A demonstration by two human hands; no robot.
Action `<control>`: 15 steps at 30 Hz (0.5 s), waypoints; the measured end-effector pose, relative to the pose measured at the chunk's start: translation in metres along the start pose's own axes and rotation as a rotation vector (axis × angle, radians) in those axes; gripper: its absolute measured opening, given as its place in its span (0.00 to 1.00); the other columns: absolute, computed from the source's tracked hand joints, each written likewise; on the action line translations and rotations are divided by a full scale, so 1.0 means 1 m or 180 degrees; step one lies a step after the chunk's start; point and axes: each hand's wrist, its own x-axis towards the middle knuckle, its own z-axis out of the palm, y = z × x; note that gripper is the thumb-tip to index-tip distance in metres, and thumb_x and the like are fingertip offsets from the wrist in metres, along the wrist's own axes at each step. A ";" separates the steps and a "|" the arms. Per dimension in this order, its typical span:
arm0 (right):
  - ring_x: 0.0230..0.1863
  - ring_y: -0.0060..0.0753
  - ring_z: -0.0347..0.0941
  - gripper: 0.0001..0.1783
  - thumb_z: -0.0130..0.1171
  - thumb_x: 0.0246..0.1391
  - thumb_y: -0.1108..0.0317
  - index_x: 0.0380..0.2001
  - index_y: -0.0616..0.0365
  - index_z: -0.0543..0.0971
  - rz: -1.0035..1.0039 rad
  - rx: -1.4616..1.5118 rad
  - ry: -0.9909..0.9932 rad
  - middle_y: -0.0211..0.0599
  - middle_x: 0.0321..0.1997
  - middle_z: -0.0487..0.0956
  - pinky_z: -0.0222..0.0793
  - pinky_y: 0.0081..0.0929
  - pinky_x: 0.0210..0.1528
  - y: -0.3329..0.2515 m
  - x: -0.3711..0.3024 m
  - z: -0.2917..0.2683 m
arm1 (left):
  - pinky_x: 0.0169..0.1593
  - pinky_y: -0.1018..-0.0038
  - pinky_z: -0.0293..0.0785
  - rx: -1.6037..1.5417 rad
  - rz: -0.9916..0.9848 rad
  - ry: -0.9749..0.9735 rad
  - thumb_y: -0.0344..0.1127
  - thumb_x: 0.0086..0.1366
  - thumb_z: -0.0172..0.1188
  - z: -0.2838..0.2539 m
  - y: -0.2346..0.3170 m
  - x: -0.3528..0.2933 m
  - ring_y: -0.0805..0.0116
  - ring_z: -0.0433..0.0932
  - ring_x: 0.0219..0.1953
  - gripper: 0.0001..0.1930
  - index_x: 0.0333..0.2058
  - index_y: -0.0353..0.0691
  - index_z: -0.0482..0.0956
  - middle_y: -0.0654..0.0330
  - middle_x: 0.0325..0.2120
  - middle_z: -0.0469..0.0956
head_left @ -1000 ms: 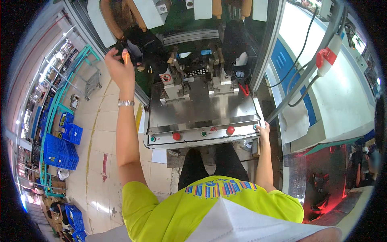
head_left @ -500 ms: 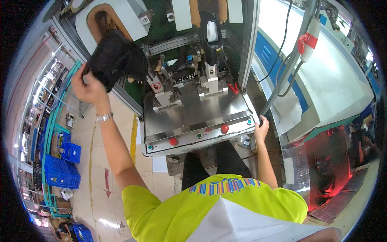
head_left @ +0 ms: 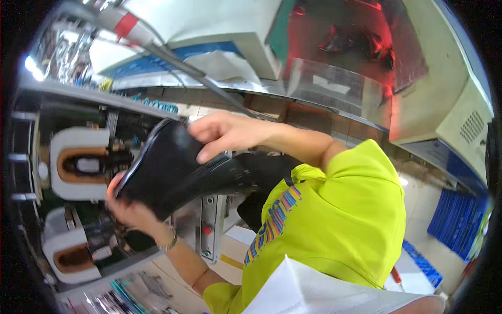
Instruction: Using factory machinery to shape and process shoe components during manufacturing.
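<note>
A black boot [head_left: 170, 162] lies across both of my hands in front of my chest, its wide top to the left and its narrower part reaching right toward my body. My left hand [head_left: 133, 209], with a metal-banded watch at the wrist, grips the boot's left edge. On the far side my right hand [head_left: 227, 136] holds the boot, the thumb lying on its dark surface. Some fingers are hidden behind the boot or blurred.
On the left stands a machine with white and tan padded forms [head_left: 78, 163] and a red button [head_left: 207, 230] on its front panel. Beyond my right arm, a red-lit chamber [head_left: 314, 44] holds dark footwear [head_left: 334, 39]. Blue crates [head_left: 455, 222] stand at far right.
My view has swung right, so the machine is now on the left. My right hand has left the machine's front edge and taken hold of the boot, which my left hand brought closer.
</note>
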 end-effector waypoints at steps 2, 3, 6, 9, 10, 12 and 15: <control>0.38 0.15 0.67 0.20 0.62 0.41 0.68 0.39 0.63 0.71 0.0094 -0.0153 0.1350 0.27 0.35 0.74 0.63 0.16 0.40 -0.003 -0.051 -0.031 | 0.47 0.71 0.68 -0.0714 -0.0241 -0.0732 0.21 0.53 0.49 0.064 -0.001 0.014 0.63 0.71 0.41 0.18 0.45 0.31 0.67 0.52 0.39 0.71; 0.42 0.19 0.66 0.26 0.63 0.41 0.64 0.44 0.64 0.69 0.0657 -0.0651 0.1813 0.32 0.41 0.73 0.62 0.19 0.45 -0.011 -0.082 -0.057 | 0.48 0.72 0.66 -0.1400 -0.0662 -0.0884 0.22 0.56 0.49 0.105 0.006 0.014 0.64 0.71 0.43 0.17 0.46 0.31 0.66 0.52 0.41 0.70; 0.34 0.20 0.65 0.25 0.61 0.43 0.65 0.45 0.62 0.68 0.0285 -0.0824 0.3596 0.28 0.33 0.71 0.62 0.18 0.38 -0.014 -0.164 -0.113 | 0.49 0.70 0.64 -0.0708 0.0145 -0.1381 0.25 0.56 0.52 0.182 0.000 0.031 0.65 0.68 0.45 0.17 0.46 0.33 0.66 0.54 0.44 0.67; 0.30 0.16 0.65 0.10 0.55 0.46 0.73 0.34 0.60 0.70 -0.0215 -0.1352 0.4427 0.25 0.28 0.70 0.62 0.17 0.32 -0.022 -0.236 -0.188 | 0.54 0.68 0.56 -0.0122 0.1355 -0.1577 0.29 0.55 0.54 0.267 0.014 0.043 0.57 0.63 0.49 0.18 0.46 0.37 0.67 0.51 0.45 0.66; 0.29 0.17 0.65 0.09 0.53 0.46 0.74 0.34 0.60 0.70 -0.0831 -0.1341 0.4756 0.25 0.27 0.70 0.61 0.18 0.31 -0.010 -0.256 -0.227 | 0.55 0.65 0.54 0.0003 0.1558 -0.1553 0.31 0.54 0.56 0.298 0.010 0.045 0.56 0.60 0.52 0.20 0.46 0.38 0.67 0.52 0.47 0.64; 0.28 0.20 0.67 0.09 0.53 0.45 0.74 0.32 0.63 0.70 -0.0741 -0.1933 0.5654 0.31 0.26 0.73 0.62 0.19 0.30 -0.002 -0.274 -0.295 | 0.58 0.55 0.46 0.0228 0.1856 -0.1461 0.37 0.53 0.57 0.353 -0.002 0.050 0.51 0.52 0.59 0.27 0.52 0.40 0.61 0.51 0.54 0.58; 0.34 0.41 0.72 0.16 0.55 0.42 0.68 0.35 0.65 0.71 -0.0431 -0.2721 0.6714 0.47 0.31 0.75 0.64 0.29 0.38 0.002 -0.244 -0.384 | 0.57 0.49 0.42 0.0706 0.1496 -0.1355 0.39 0.52 0.56 0.418 0.000 0.051 0.49 0.46 0.61 0.33 0.56 0.39 0.54 0.51 0.57 0.53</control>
